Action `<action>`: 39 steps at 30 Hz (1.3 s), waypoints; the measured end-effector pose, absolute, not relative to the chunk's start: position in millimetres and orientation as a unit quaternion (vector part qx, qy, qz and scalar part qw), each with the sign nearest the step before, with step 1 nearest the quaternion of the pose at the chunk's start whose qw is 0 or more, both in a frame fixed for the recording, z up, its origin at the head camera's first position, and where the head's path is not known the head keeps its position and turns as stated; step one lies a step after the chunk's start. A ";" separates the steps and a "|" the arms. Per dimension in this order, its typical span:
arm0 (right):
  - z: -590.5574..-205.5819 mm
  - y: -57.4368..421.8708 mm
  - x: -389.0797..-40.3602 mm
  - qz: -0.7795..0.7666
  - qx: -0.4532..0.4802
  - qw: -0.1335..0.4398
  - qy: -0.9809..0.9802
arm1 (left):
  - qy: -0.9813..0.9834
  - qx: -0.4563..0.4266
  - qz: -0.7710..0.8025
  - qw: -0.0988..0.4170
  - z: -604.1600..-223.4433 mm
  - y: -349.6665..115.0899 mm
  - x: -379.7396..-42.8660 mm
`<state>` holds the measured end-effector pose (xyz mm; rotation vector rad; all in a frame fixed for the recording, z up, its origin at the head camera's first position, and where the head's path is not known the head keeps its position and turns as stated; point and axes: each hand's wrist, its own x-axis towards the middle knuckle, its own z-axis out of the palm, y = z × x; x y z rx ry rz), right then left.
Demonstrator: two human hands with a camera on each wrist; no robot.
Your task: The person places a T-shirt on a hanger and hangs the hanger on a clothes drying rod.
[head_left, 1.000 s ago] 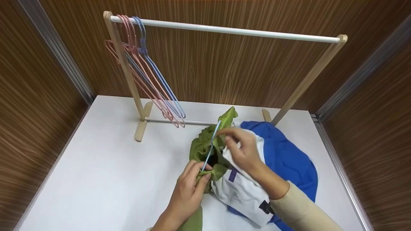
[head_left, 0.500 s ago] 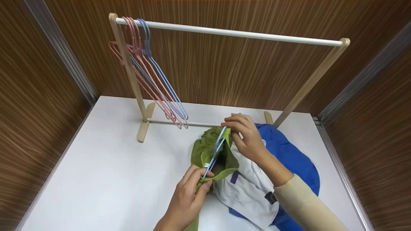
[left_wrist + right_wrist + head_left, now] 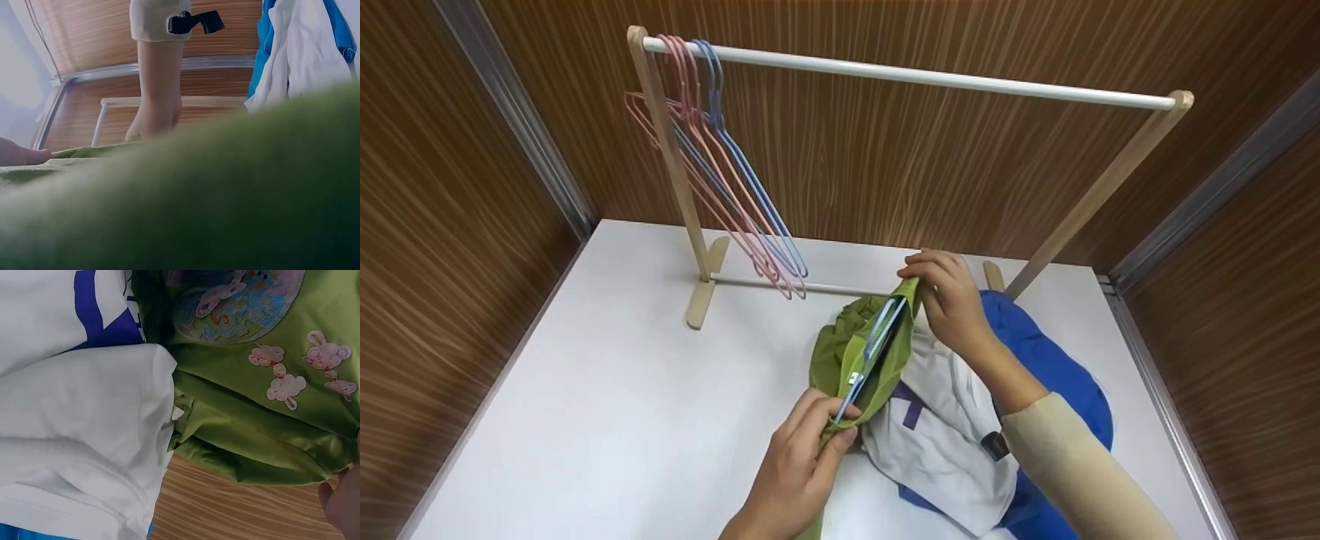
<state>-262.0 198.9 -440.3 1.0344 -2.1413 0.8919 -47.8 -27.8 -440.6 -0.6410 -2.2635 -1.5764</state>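
Note:
A green shirt (image 3: 829, 352) is bunched at the middle of the table, its opening stretched between both hands. A light-blue clothes hanger (image 3: 877, 337) lies inside that opening, beside a small white label. The left hand (image 3: 795, 461) pinches the near edge of the shirt together with the near end of the hanger. At the far edge, the right hand (image 3: 952, 300) grips the cloth just beyond the hanger's other end. Pink appliqués and a round print show on the shirt (image 3: 242, 422) in the right wrist view. Blurred green cloth covers most of the left wrist view.
A white garment (image 3: 945, 450) with dark purple marks lies on a blue garment (image 3: 1042, 367) to the right. Behind stands a rack with a white rail (image 3: 915, 75) and wooden legs. Several pink and blue hangers (image 3: 690, 112) hang at the rail's left end.
The right hand has gone from loose fingers by the hanger to gripping the shirt's far edge, drawing it away. The opening is now pulled long around the hanger; the left hand keeps its pinch.

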 end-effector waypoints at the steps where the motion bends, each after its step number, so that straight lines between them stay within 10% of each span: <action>1: -440.3 199.5 -263.2 0.336 0.385 0.294 -0.808 | -0.789 -0.226 -0.550 0.157 -441.0 -27.9 -47.9; 20: -410.5 175.7 -222.6 0.376 0.528 0.281 -0.707 | -0.807 -0.209 -0.528 0.163 -438.0 -23.9 -47.3; 39: -398.6 181.8 -224.0 0.429 0.425 0.328 -0.726 | -0.825 -0.227 -0.492 0.159 -434.4 -37.4 -26.8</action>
